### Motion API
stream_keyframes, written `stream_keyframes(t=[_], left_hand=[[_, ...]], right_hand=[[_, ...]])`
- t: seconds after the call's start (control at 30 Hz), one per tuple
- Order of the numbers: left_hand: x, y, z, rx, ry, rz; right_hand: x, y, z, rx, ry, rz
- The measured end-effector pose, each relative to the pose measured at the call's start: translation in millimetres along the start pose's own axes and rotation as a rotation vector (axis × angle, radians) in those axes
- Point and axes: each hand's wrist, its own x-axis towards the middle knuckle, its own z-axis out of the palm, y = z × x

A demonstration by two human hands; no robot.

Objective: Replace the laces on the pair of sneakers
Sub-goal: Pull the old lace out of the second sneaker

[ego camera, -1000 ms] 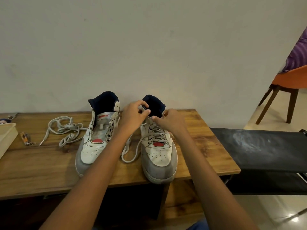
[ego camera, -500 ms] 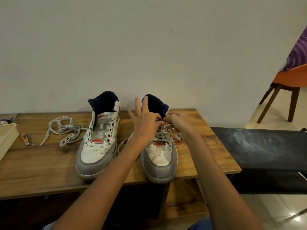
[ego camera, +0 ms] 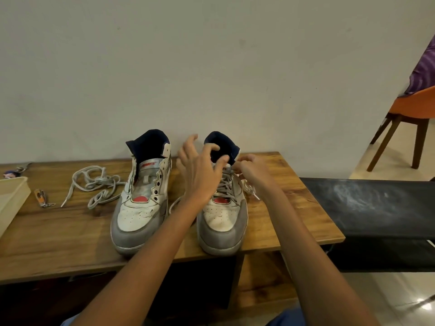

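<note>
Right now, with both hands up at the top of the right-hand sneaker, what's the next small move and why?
Probably draw the lace end that the right hand pinches out sideways to take up slack. The laced sneaker still has loose lace trailing on both sides, and the left hand, fingers spread, sits over its tongue, so it could steady it. The other sneaker has bare eyelets and comes later.

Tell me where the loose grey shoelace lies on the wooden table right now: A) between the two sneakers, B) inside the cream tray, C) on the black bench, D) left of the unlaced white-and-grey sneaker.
D: the loose grey shoelace lies in a tangled heap on the wooden table, just left of the unlaced white-and-grey sneaker, outside the cream tray.
</note>
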Motion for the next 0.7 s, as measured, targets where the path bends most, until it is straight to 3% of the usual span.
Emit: stream_keyframes(t=[0.13,0.43,0.5,0.57,0.63,0.7], left_hand=[[-3.8,-0.4,5.0,0.357,-0.200,0.177],[-0.9,2.6,6.6,0.235,-0.208,0.065],[5.0,2.7,2.7,-0.043,-0.047,-0.064],[16.3,4.6,-11.4,-0.602,0.141,-0.388],[21.8,3.1,-23.9,-1.090,0.190,-0.689],[18.4,1.6,-28.2,-1.113,0.151,-0.728]], right_hand=[[-0.7,-0.9,0.5,-0.001,-0.007,0.007],[-2.6,-1.9,1.5,-0.061,0.006,-0.015],[-3.9,-2.4,-0.9,-0.037,-0.003,-0.001],[-3.4,-2.7,-4.1,-0.010,-0.018,0.008],[-4.0,-3.7,-5.6,-0.002,-0.034,0.004],[-5.1,-4.9,-3.7,-0.023,-0.043,-0.014]])
